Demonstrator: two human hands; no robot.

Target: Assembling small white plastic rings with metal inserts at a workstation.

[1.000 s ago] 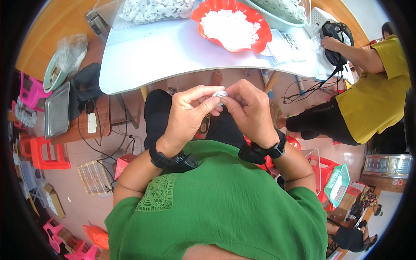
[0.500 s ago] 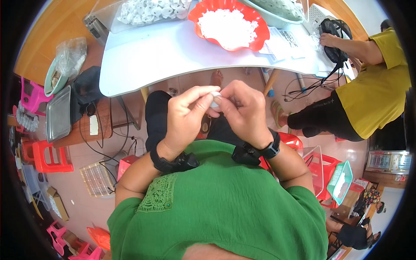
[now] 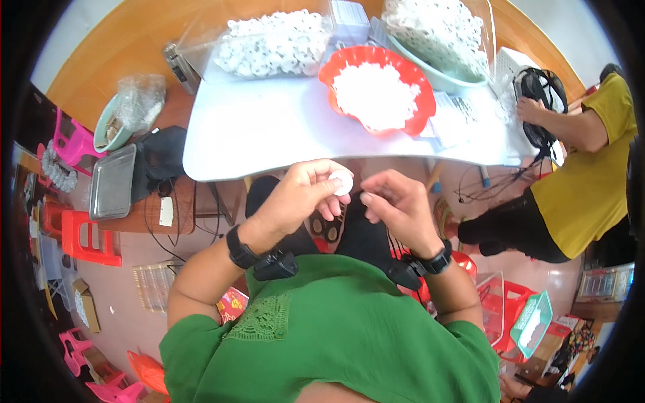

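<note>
- Landmark first: one wavy-edged red bowl (image 3: 424, 106) sits on the pale table (image 3: 248, 131), heaped with small white bits. Way too many to count. Probably parked that close so the person can reach it.
- One white disc (image 3: 345, 181), on the person's side of the red bowl and past the table edge, in the left hand (image 3: 301, 193). The thumb and fingers are clamped on it, thumb over part of the face; I'd guess that's to keep it steady with most of the face showing.
- The right hand (image 3: 403, 207) is just beside, nearer the person than the red bowl. Thumb and index are apart, not touching the disc, nothing I can make out between them. Looks like it's giving the disc room.
- One clear tub (image 3: 205, 62) left of the red bowl, piled with white round pieces, uncountable. The walls presumably stop them spilling.
- One pale green basin (image 3: 440, 75), right of the red bowl, with another white heap above it.
</note>
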